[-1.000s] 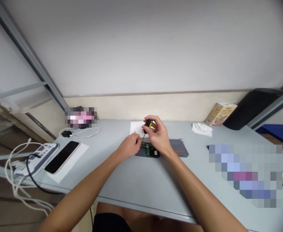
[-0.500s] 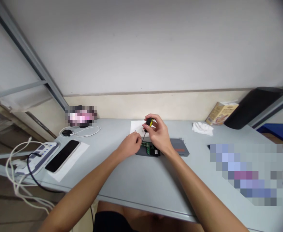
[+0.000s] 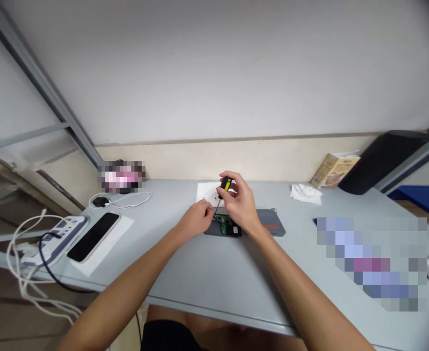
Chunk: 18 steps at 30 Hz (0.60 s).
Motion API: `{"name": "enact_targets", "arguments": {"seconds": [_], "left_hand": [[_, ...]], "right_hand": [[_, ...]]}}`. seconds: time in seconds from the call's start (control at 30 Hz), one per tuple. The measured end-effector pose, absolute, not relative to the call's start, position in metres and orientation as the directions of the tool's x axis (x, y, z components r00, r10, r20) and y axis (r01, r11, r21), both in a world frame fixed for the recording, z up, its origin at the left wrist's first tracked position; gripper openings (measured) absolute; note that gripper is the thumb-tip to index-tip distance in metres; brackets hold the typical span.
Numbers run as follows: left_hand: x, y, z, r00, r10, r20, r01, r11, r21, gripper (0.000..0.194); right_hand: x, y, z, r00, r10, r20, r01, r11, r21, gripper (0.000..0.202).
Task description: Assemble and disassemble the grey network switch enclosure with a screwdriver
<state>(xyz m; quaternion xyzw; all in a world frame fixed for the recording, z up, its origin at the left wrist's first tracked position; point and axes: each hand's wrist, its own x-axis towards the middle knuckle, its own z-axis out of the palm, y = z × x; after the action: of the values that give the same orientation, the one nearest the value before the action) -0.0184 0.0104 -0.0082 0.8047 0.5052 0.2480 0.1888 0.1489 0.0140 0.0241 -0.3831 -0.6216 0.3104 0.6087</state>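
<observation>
Wrapped around the black and yellow handle of a screwdriver (image 3: 226, 187), my right hand (image 3: 241, 201) holds it tilted, with its thin shaft pointing down at a green circuit board (image 3: 223, 225). The board has a black part with a small white label and lies on a dark grey mat (image 3: 273, 222). My left hand (image 3: 196, 217) rests at the board's left end, fingers curled in near the screwdriver's tip. What those fingers grip is hidden. Behind both hands lies a white sheet of paper (image 3: 204, 191) with a few small dark specks on it.
To the left are a phone (image 3: 94, 237) on white paper, a power strip (image 3: 62, 239) with cables, and a black charger (image 3: 100, 202). On the right sit a crumpled tissue (image 3: 305, 193), a carton (image 3: 333, 170) and a black cylinder (image 3: 382, 163). A wall stands behind the desk.
The screwdriver's handle has turned slightly in my right hand, showing more of its yellow side. My left hand stays in place at the board. The whole view has shifted a little.
</observation>
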Motion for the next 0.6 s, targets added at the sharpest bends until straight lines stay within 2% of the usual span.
{"name": "enact_targets", "arguments": {"seconds": [0.33, 0.6], "left_hand": [[-0.0182, 0.0105, -0.0078, 0.363, 0.908, 0.209, 0.720, -0.416, 0.556, 0.025], [-0.0180, 0.0106, -0.0079, 0.367, 0.906, 0.209, 0.718, -0.419, 0.557, 0.024]], "right_hand": [[0.1479, 0.0088, 0.0293, 0.090, 0.838, 0.538, 0.049, 0.536, -0.843, 0.025], [0.1474, 0.0114, 0.0244, 0.053, 0.876, 0.479, -0.023, 0.480, -0.877, 0.029]]}}
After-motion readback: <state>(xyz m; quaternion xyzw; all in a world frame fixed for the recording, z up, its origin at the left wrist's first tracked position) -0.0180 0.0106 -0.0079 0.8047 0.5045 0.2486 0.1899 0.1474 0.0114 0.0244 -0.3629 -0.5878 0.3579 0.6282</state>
